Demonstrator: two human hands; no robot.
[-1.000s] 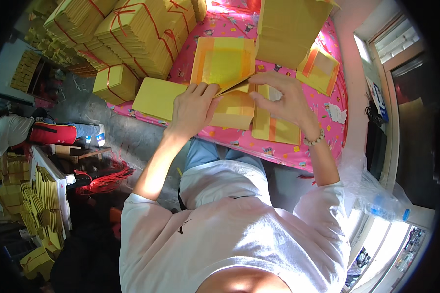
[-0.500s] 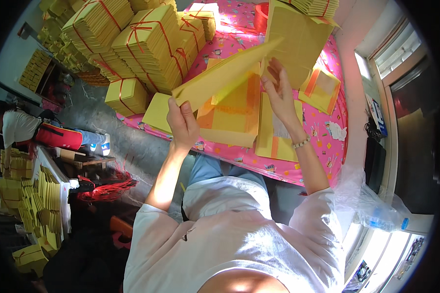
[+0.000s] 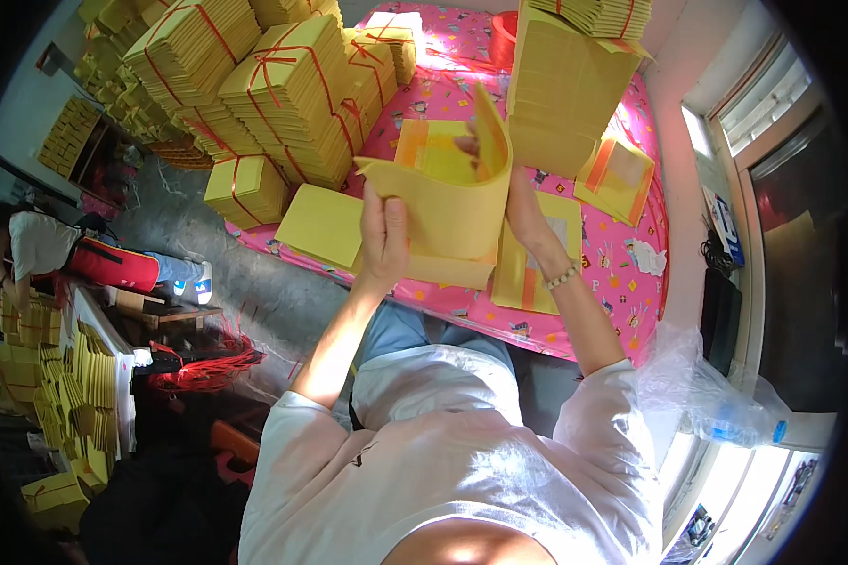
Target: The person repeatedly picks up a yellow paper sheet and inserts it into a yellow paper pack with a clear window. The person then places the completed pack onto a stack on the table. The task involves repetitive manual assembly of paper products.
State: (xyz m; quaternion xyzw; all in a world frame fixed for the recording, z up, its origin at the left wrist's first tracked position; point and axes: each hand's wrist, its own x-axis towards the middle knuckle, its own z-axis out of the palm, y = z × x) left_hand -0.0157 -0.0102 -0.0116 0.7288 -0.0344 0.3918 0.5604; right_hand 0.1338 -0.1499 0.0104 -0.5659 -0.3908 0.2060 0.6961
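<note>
Sitting at the edge of a pink patterned table (image 3: 622, 282), the person holds a thick sheaf of yellow paper sheets (image 3: 452, 212) lifted off the surface and bent into a curve. Nearest me, the left hand (image 3: 383, 235) is closed on the sheaf's lower left edge, thumb behind and fingers flat on the front. The right hand (image 3: 528, 212), with a bead bracelet at the wrist, grips the right side where the sheets curl upward. I judge the sheaf light and floppy, its loose sheets apt to slide or fan apart, so a firm pinch at both opposite edges suits it best. Beyond the hands lie 2 flat yellow stacks (image 3: 322, 226) on the table, then a tall plain stack (image 3: 565, 94). Farthest off stand bundles tied with red string (image 3: 292, 94).
</note>
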